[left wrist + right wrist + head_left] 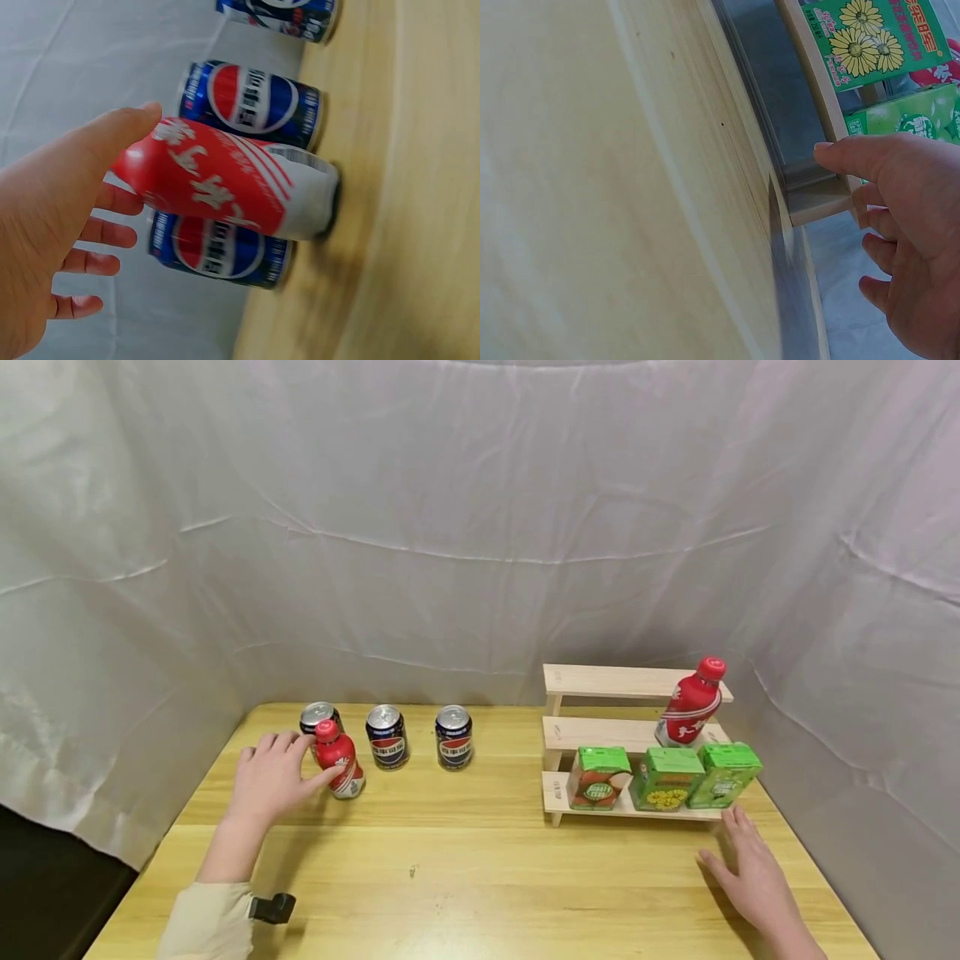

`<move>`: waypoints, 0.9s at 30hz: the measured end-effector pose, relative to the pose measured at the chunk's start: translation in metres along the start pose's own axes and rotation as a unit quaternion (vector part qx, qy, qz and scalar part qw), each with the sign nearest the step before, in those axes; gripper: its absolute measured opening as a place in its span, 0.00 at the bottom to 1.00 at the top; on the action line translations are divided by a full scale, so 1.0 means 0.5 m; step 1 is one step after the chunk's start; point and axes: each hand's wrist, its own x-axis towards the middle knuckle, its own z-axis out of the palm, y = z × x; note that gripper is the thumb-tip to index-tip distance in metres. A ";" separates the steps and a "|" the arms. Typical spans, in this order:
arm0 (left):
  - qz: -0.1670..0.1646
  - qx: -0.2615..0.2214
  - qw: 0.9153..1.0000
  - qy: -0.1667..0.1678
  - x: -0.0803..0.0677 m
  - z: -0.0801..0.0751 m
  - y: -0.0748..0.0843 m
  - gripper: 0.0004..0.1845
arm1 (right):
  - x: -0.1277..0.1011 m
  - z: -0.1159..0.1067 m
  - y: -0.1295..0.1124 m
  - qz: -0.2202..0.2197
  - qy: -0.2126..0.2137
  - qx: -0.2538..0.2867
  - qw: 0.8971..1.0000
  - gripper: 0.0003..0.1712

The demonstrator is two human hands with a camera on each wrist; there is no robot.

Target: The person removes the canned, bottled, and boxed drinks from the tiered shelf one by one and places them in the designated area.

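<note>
On the left side of the wooden table (480, 877), the left hand (272, 777) is spread wide at a small red bottle (339, 765): the thumb tip touches its shoulder, the fingers fan out behind, and nothing is gripped. That bottle stands on the tabletop, leaning a little, right in front of the leftmost of three Pepsi cans (387, 736) lined up near the white curtain (480, 527). Over on the right, the right hand (752, 868) lies relaxed, fingers straight, holding nothing, just before the front corner of a stepped wooden rack (600, 681). Three green juice cartons (666, 778) sit in a row on the rack's lowest step, and a second red bottle (691, 703) stands tilted on the middle step behind them.
</note>
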 end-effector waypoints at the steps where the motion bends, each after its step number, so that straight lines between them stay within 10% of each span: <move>1: 0.004 0.002 1.000 0.008 -0.001 -0.007 0.002 0.41 | 0.000 0.000 0.000 0.000 0.000 -0.001 1.000 0.47; 9: 0.069 0.012 0.992 0.106 -0.002 -0.059 0.030 0.29 | 0.001 -0.001 -0.001 0.001 -0.001 -0.002 1.000 0.47; 17: 0.176 0.007 0.958 0.224 0.016 -0.104 0.077 0.26 | -0.001 0.002 0.000 0.005 -0.009 0.010 1.000 0.47; 27: 0.261 0.010 0.923 0.283 0.054 -0.150 0.157 0.35 | 0.001 0.000 0.001 0.007 -0.009 0.007 1.000 0.47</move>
